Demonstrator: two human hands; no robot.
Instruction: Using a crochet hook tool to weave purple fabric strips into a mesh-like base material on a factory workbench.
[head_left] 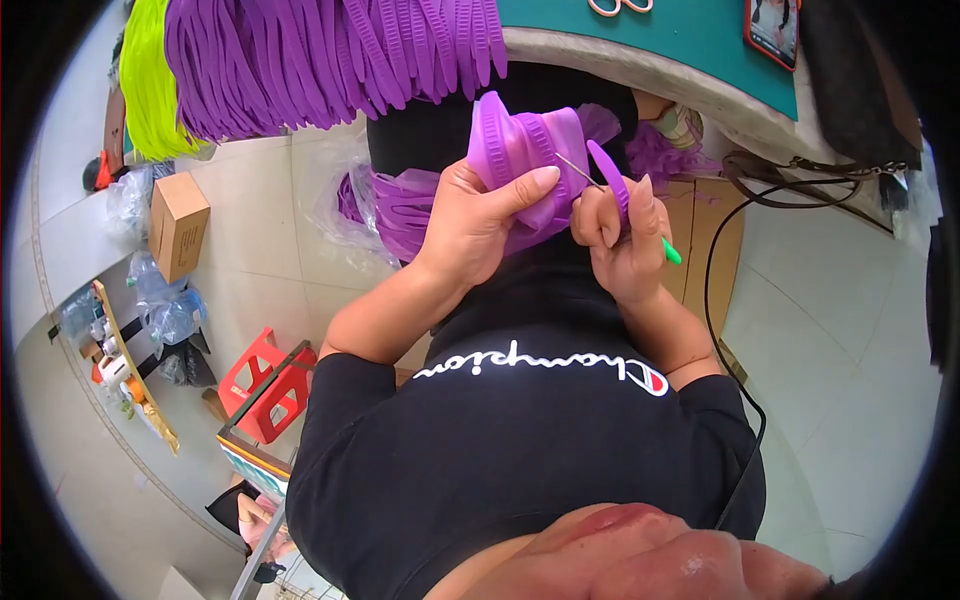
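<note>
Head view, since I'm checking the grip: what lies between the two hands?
The head view shows purple ribbed material and a tool's thin metal shaft there.

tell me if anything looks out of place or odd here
A tangle of purple scraps sits below the table edge, at right; it looks untidy against the purple strips hung side by side at upper left. Nothing looks clearly damaged.

Both arms (385,310) bend. Upper centre, the left hand (470,215) grips, thumb (527,190) pointing upper right; right of it, the right hand (625,235) curls its fingers.
</note>
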